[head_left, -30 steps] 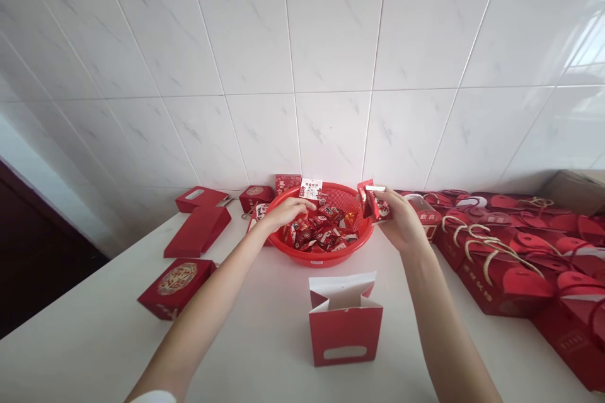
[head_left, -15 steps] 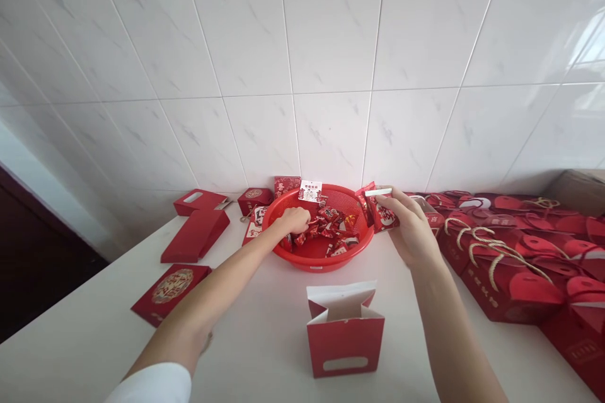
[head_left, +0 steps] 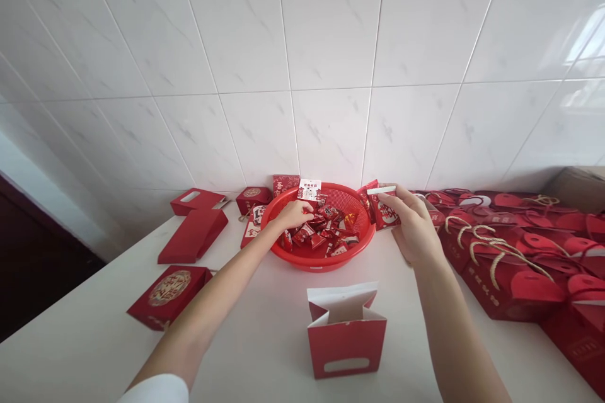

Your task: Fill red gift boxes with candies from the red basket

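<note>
A red plastic basket [head_left: 302,262] with perforated sides holds several red-wrapped candies [head_left: 317,239]. My left hand [head_left: 293,214] is inside its left part, just over the candies, with thumb and fingers apart and nothing visible between them. At the basket's right rim, my right hand [head_left: 412,220] grips red candy packets [head_left: 388,214] with printed characters; the front one has a white top edge. How many packets it holds is partly hidden. A red paper box [head_left: 347,349] with an open top, white inside, stands upright on the table nearer to me.
On the left lie a red box with a gold emblem [head_left: 169,289], a flat red box [head_left: 193,236] and another with a slot [head_left: 198,199]. Small red boxes [head_left: 254,199] sit by the tiled wall. Rows of red boxes with rope handles [head_left: 501,283] fill the right side.
My left hand has loosened from a closed shape among the candies and lifted slightly, fingers now apart. Candies beneath it have shifted. The right hand keeps its packets, turned slightly.
</note>
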`<state>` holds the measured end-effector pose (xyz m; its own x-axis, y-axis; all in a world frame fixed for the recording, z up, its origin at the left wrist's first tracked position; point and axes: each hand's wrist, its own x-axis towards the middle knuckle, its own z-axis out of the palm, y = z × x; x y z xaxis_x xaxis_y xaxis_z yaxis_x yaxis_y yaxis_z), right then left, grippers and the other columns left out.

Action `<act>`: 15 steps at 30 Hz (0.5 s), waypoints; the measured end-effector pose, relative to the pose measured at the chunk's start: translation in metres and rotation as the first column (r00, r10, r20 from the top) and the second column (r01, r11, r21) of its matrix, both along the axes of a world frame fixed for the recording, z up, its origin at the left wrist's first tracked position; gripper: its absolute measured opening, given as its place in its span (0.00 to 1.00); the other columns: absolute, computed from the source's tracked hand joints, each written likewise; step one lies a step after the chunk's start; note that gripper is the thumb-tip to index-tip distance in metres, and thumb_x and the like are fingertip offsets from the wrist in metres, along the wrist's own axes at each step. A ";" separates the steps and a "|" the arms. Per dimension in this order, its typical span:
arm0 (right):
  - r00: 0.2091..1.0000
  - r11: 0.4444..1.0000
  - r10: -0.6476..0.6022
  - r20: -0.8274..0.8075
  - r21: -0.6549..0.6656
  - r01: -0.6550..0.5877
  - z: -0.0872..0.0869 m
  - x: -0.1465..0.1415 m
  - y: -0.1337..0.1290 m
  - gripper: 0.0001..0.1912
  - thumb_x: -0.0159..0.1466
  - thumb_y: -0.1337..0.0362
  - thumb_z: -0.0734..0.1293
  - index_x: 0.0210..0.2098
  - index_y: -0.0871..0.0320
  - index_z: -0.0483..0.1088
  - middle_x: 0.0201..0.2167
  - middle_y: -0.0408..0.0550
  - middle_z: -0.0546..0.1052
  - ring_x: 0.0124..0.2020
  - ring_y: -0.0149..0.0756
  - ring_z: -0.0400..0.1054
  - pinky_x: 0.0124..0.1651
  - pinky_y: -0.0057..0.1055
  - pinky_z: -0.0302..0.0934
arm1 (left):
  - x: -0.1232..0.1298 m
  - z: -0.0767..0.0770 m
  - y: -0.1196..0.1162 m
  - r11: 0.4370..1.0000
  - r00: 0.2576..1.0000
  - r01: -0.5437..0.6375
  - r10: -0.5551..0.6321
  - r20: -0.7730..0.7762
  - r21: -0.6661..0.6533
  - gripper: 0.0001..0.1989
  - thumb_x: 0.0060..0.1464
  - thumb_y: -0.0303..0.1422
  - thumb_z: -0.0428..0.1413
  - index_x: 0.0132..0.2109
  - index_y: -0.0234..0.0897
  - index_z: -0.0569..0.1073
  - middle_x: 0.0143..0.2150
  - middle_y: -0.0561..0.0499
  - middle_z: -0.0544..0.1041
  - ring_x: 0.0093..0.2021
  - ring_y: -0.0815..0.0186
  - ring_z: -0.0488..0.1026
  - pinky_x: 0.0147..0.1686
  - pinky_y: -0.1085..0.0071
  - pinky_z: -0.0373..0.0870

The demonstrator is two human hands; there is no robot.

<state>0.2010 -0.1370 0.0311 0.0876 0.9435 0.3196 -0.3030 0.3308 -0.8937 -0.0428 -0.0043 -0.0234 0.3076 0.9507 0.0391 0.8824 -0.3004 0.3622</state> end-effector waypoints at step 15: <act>1.000 0.999 0.025 0.017 -0.032 -0.024 0.004 -0.004 -0.004 0.11 0.57 0.56 0.73 0.38 0.54 0.77 0.35 0.45 0.82 0.36 0.40 0.75 0.41 0.34 0.67 | 0.051 -0.010 -0.032 0.881 0.748 0.354 -0.468 -0.471 -0.313 0.21 0.47 0.35 0.63 0.50 0.39 0.77 0.49 0.36 0.81 0.46 0.44 0.79 0.45 0.56 0.73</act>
